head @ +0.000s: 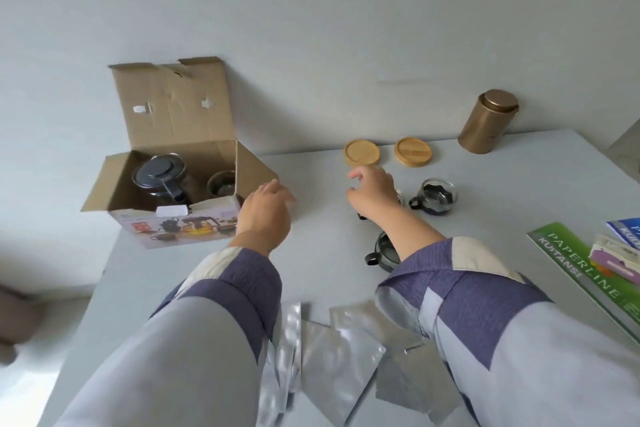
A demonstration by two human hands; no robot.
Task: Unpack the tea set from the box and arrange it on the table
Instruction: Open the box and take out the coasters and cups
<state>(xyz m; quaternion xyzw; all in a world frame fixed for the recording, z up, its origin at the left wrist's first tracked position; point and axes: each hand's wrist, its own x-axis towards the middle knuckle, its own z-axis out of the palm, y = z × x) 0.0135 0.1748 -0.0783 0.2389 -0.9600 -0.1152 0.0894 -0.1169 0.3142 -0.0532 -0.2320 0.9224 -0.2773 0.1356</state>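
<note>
An open cardboard box (180, 163) stands at the table's back left, flaps up. Inside it lie a glass teapot (160, 177) with a dark lid and one glass cup (221, 184). Out on the table stand a glass cup with a black handle (434, 199) at the right, another (381, 251) partly hidden by my right forearm, and a third almost hidden under my right hand (374, 194). Two round wooden coasters (362, 152) (412, 151) lie behind them. My right hand hovers, fingers spread. My left hand (265, 210) floats by the box's right corner, empty.
A bronze tin canister (486, 121) stands at the back right near the wall. Several silver foil pouches (332, 354) lie at the near edge. A green receipt book (585, 274) and other booklets (620, 246) sit at the right edge.
</note>
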